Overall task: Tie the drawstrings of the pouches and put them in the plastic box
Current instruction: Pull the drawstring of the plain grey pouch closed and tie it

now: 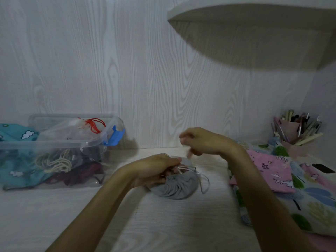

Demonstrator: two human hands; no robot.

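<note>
Nearest the camera, the pale wood-grain desk is lying bare between the two forearms. Just beyond, the left hand is clenching the gathered neck of a small grey fabric drawstring pouch, which is resting on the desk at the centre. Its thin grey cord is looping loose at the pouch's 3 o'clock. The right hand is hovering above the pouch at 1 o'clock with its fingers curled; whether they are pinching a cord, I cannot tell through the blur.

At 3 o'clock, a pink printed fabric pouch is lying on a white leaf-patterned cloth, crowding the right forearm and reaching the frame's right edge. At 9 o'clock, well apart across open desk, one clear plastic box with a blue latch is standing against the wall, already holding several pouches and tangled cream cord. At 2 o'clock, farthest off, a pink cup of pens is standing in the corner.
</note>
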